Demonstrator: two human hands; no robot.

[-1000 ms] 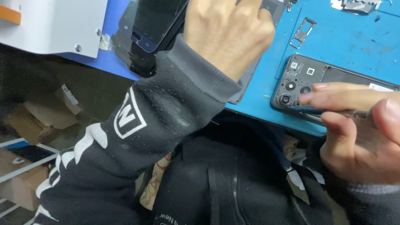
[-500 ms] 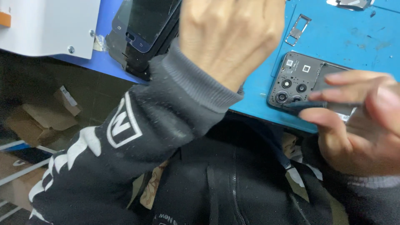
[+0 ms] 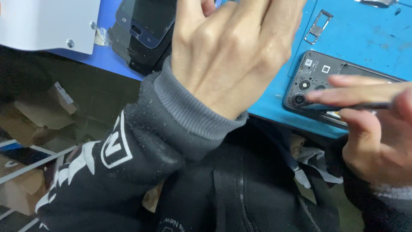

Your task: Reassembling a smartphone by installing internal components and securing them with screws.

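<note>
A blue mat (image 3: 365,38) covers the tabletop (image 3: 107,60), whose near edge runs slantwise from upper left to lower right. At the tabletop's left end stands a white metal casing (image 3: 47,21) with screws. Below the edge, in dim shadow, lie crumpled cardboard boxes (image 3: 30,124) and white rails (image 3: 25,169).

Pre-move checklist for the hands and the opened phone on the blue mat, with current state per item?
1. Opened phone lies flat on the blue mat: ok.
2. Right hand has a finger on the phone's lower edge: ok.
3. Thin dark tool gripped firmly: cannot tell.
4. Left hand clear of the phone: ok, raised, apart.
5. Small metal bracket clear of both hands: ok.
6. Stacked dark screens well on the table: not ok, near the edge.
</note>
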